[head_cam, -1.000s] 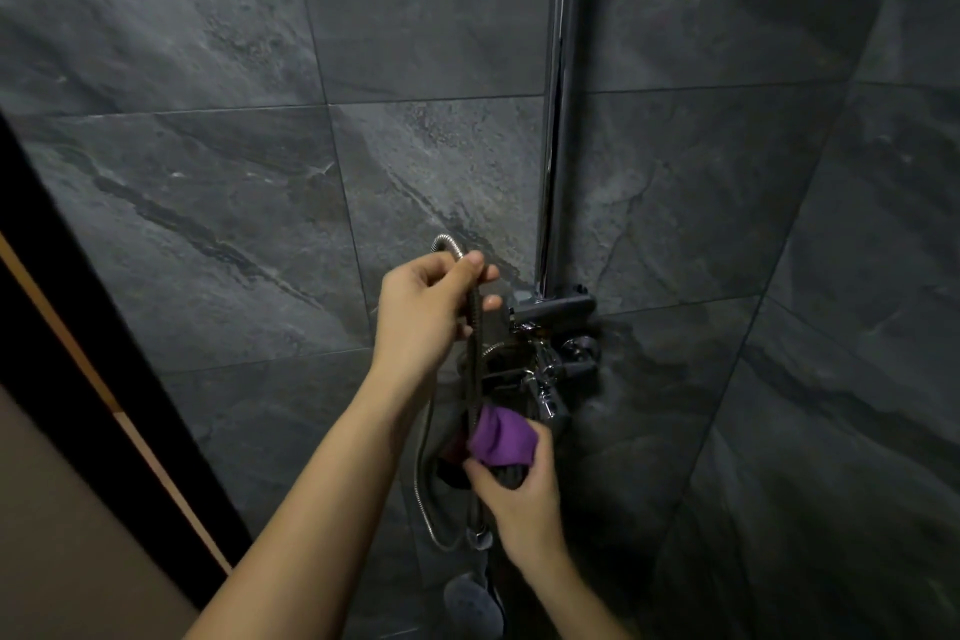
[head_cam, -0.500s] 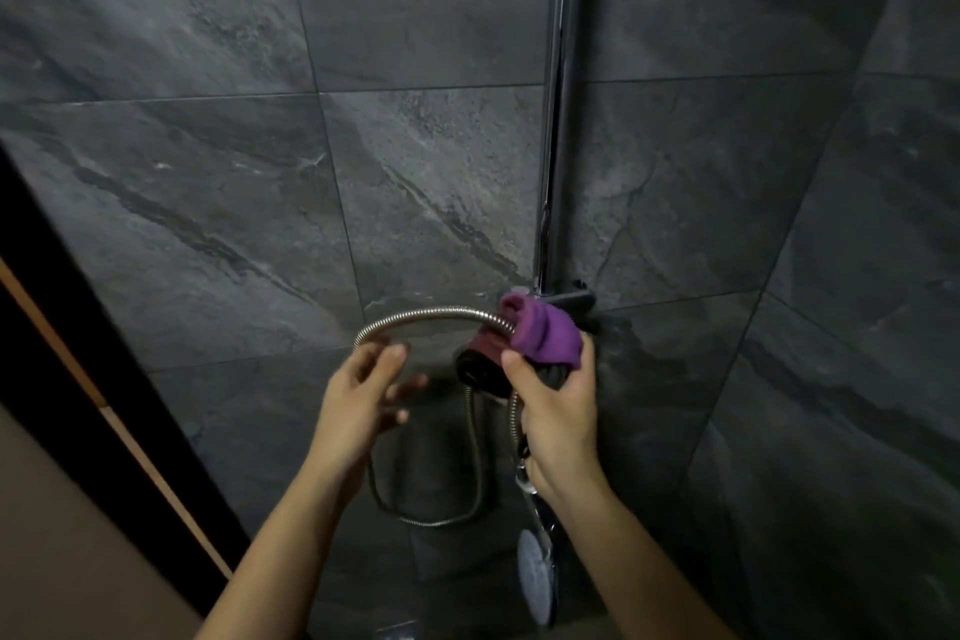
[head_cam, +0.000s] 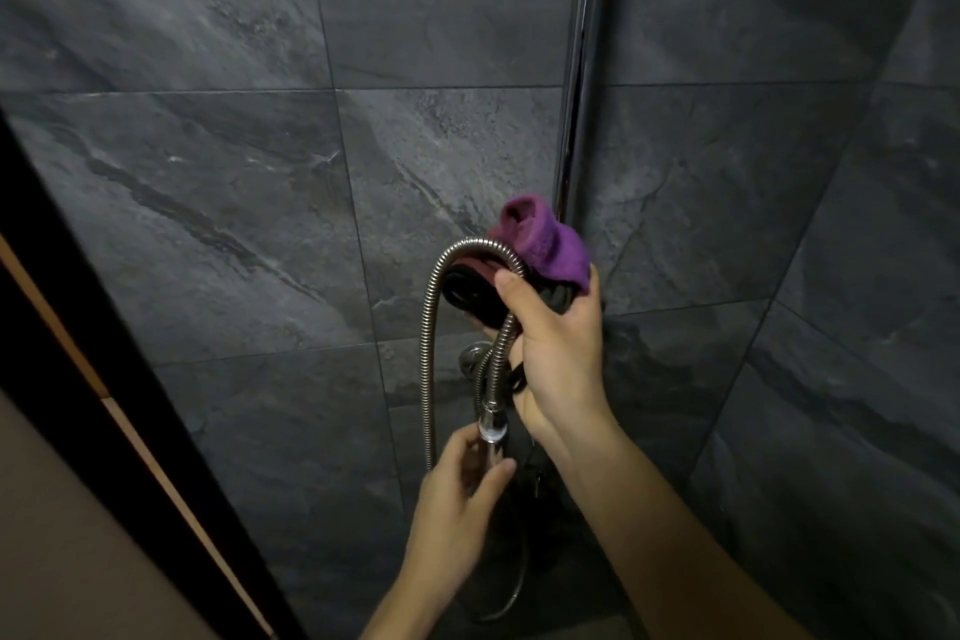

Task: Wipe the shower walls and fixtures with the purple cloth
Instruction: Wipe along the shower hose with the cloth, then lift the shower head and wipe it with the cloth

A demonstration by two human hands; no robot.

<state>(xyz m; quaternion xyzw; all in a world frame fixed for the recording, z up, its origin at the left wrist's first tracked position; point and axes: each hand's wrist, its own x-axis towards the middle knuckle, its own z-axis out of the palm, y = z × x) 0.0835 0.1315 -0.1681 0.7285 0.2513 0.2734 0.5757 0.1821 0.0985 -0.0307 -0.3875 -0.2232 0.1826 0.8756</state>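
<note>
The right hand (head_cam: 558, 343) is raised near the middle of the view, clenched around the purple cloth (head_cam: 545, 242) and a dark fixture (head_cam: 470, 294) that the cloth is bunched over. The cloth sticks out above the fingers at 12 o'clock from the hand, just beside the foot of the chrome rail (head_cam: 582, 68), which runs up the dark tiled wall (head_cam: 234, 198). A metal hose (head_cam: 431, 353) arches over the fixture from the cloth's lower edge, drops down at 9 o'clock from the hand, and a second stretch passes under the thumb. Below, at 6 o'clock, the left hand (head_cam: 460, 499) grasps the shiny connector (head_cam: 491, 426) where the hose ends, fingers curled around it.
</note>
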